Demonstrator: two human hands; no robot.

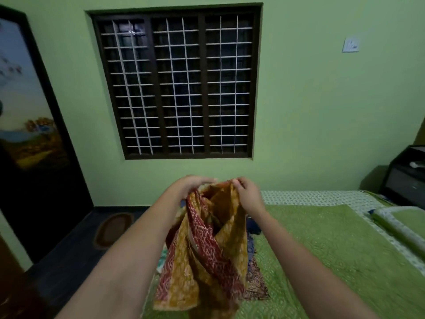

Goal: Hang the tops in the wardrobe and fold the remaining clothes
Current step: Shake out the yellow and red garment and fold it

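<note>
An orange-yellow garment with a red patterned band hangs in front of me, lifted above the green bedspread. My left hand grips its top edge on the left. My right hand pinches the top edge on the right, close to the left hand. The cloth falls in loose folds down to the bed. Behind and under it lie more clothes, dark and patterned, mostly hidden by the hanging garment.
A dark wardrobe door with a landscape picture stands at the left. A barred window is straight ahead. A pillow and a black side table are at the right. An oval mat lies on the dark floor.
</note>
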